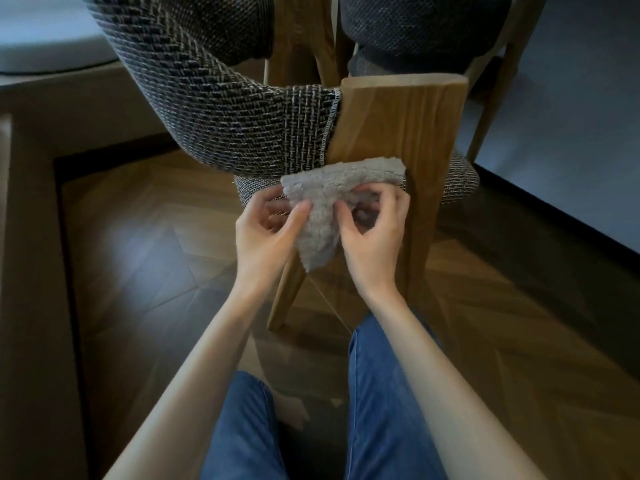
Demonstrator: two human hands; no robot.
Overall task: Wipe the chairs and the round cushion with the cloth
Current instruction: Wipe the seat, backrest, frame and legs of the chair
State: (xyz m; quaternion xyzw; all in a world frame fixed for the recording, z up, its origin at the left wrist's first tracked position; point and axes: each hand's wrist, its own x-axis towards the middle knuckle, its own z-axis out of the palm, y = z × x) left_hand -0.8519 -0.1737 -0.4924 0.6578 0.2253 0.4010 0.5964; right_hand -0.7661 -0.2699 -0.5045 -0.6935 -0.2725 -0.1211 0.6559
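- I'm seeing the grey cloth [334, 199] hanging at frame ctr, in front of the chair [398, 123] wood upright.
- L hand [266, 233] sitting at cloth's 8 o'clock, thumb + fingers pinching its edge.
- R hand [374, 237] at 4 o'clock, fingers curling, pinching cloth too.
- 2nd chair [433, 29] standing at frame 1 o'clock.

Fluffy grey cloth [332, 202]; chair [398, 133] frame matt grained wood, its upholstery coarse dark weave; glossy wood floor [156, 237] below chair.
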